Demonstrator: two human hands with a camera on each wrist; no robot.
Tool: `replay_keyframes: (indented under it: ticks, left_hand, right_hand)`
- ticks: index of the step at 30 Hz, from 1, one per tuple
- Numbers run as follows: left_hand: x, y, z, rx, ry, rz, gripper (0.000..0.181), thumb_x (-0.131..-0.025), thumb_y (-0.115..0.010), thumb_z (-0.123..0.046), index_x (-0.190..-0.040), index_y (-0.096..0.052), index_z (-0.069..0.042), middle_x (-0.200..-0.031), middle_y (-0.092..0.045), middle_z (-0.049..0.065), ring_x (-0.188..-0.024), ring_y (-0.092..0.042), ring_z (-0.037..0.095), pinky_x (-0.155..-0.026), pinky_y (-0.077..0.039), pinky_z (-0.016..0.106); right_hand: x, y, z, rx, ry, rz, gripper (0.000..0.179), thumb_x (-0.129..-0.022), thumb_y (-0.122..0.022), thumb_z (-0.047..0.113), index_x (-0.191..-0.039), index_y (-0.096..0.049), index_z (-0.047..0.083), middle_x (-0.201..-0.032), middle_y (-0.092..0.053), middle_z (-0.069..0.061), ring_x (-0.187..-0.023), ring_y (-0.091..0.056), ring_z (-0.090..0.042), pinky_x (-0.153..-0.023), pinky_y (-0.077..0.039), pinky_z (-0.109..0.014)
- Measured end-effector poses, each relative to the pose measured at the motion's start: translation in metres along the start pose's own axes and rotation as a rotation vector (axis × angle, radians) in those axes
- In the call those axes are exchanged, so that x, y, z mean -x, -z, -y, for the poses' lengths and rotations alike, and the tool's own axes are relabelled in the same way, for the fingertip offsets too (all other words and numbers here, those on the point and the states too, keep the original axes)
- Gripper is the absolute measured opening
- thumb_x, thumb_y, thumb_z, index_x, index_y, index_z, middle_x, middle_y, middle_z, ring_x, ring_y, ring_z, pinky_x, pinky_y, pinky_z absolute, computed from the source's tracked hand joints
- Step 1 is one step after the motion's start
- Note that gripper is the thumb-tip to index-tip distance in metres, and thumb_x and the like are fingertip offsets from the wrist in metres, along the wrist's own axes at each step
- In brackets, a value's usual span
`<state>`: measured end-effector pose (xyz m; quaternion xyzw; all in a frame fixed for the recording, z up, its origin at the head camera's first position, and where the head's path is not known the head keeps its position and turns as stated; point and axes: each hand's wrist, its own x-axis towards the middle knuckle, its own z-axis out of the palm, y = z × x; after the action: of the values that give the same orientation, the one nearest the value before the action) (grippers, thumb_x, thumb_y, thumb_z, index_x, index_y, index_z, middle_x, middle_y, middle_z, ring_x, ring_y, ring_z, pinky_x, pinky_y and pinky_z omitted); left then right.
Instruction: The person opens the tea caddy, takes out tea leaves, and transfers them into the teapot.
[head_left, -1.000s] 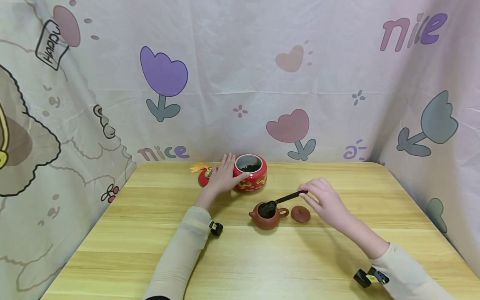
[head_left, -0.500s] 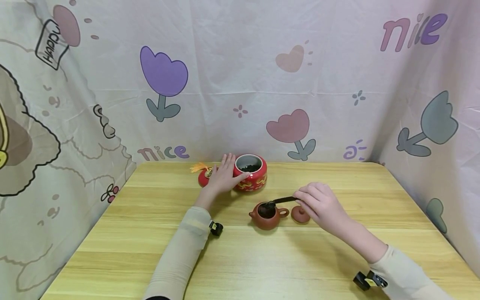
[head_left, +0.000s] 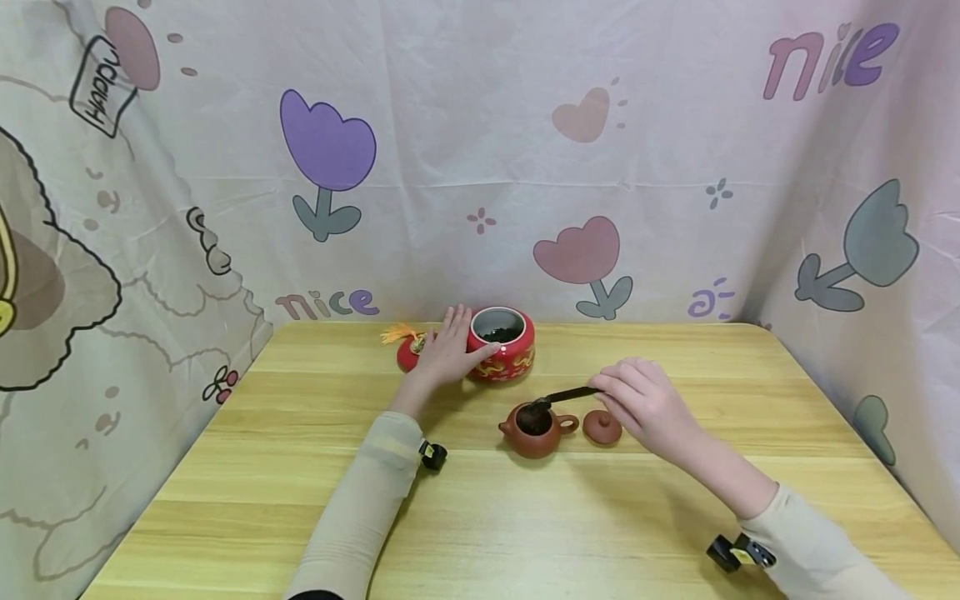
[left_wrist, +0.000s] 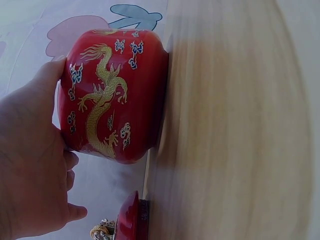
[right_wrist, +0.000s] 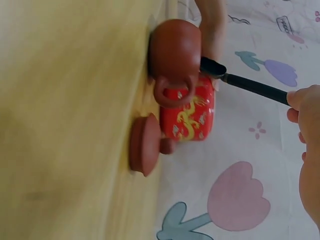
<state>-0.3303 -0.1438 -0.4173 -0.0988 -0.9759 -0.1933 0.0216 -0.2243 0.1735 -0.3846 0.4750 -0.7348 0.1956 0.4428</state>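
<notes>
My left hand [head_left: 447,354] steadies a red tea jar [head_left: 510,360] with gold dragons. Its thumb lies across the jar's front near the rim, its fingers along the left side. Dark leaves show inside the jar's mouth. My right hand [head_left: 648,407] pinches the end of a black tea scoop [right_wrist: 257,88]. The scoop's head rests at the mouth of a small brown clay teapot [head_left: 534,442], tipped over the opening. In the right wrist view the teapot [right_wrist: 175,47] hides part of the jar [right_wrist: 192,117] behind it.
The teapot's round lid [head_left: 602,427] lies knob up, right of its handle. Left of the jar, partly behind my left hand, is the red jar lid [head_left: 408,357] with a yellow tassel. A printed curtain [head_left: 480,150] hangs behind the wooden table [head_left: 480,533].
My right hand dipped a little, then rose slightly, tilting the scoop at the teapot's mouth. The dark clump on the scoop's head a second ago no longer shows there. My left hand keeps its place.
</notes>
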Motion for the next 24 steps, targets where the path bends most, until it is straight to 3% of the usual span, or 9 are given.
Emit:
replay_keyframes:
  ticks: [10, 15, 19, 24]
  left_hand:
    - [0.0, 0.0, 0.0, 0.0, 0.0, 0.0, 0.111, -0.08, -0.033, -0.087, -0.158, -0.008, -0.012, -0.166, -0.005, 0.008, -0.154, 0.0, 0.027, -0.12, -0.006, 0.062]
    - [-0.001, 0.0, 0.0, -0.005, 0.006, 0.004, 0.109, -0.081, -0.034, -0.086, -0.158, -0.008, -0.013, -0.166, -0.004, 0.007, -0.154, 0.001, 0.027, -0.121, -0.007, 0.062]
    - [0.0, 0.0, -0.001, -0.004, 0.009, 0.004, 0.108, -0.082, -0.035, -0.085, -0.158, -0.008, -0.013, -0.166, -0.004, 0.007, -0.154, 0.002, 0.026, -0.121, -0.006, 0.061]
    - [0.0, -0.001, 0.0, -0.019, 0.006, 0.004, 0.11, -0.081, -0.032, -0.087, -0.158, -0.008, -0.012, -0.166, -0.005, 0.008, -0.154, 0.0, 0.028, -0.12, -0.008, 0.063]
  right_hand:
    - [-0.012, 0.008, -0.019, -0.067, -0.166, 0.019, 0.034, -0.102, -0.05, 0.029, -0.098, -0.07, 0.002, -0.091, -0.068, -0.009, -0.085, -0.053, -0.025, -0.078, -0.037, -0.033]
    - [-0.015, 0.007, -0.031, -0.111, -0.26, 0.018, 0.012, -0.089, -0.066, 0.006, -0.1, -0.07, 0.001, -0.092, -0.068, -0.011, -0.087, -0.049, -0.024, -0.078, -0.034, -0.033]
    - [-0.018, 0.005, -0.038, -0.125, -0.316, 0.013, 0.024, -0.078, -0.069, -0.009, -0.101, -0.069, 0.0, -0.093, -0.068, -0.012, -0.087, -0.047, -0.023, -0.079, -0.034, -0.033]
    - [-0.019, 0.004, -0.045, -0.139, -0.412, 0.013, 0.021, -0.08, -0.068, -0.011, -0.1, -0.069, -0.002, -0.091, -0.067, -0.014, -0.088, -0.046, -0.024, -0.078, -0.034, -0.029]
